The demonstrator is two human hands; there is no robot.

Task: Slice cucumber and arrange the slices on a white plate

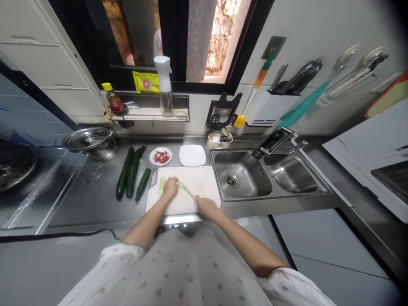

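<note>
A white cutting board (200, 178) lies on the steel counter in front of me. My left hand (170, 187) is curled over a piece of cucumber on the board, with a row of thin slices (162, 185) just to its left. My right hand (206, 207) grips a knife (188, 192) by the handle. The blade points up and left toward the cut end (180, 185) beside my left fingers.
Three whole cucumbers (130, 176) lie left of the board. Behind it are a small plate of chopped red chili (161, 156) and a white dish (192, 155). A double sink (267, 176) with a faucet is on the right. A lidded pot (91, 141) stands at the back left.
</note>
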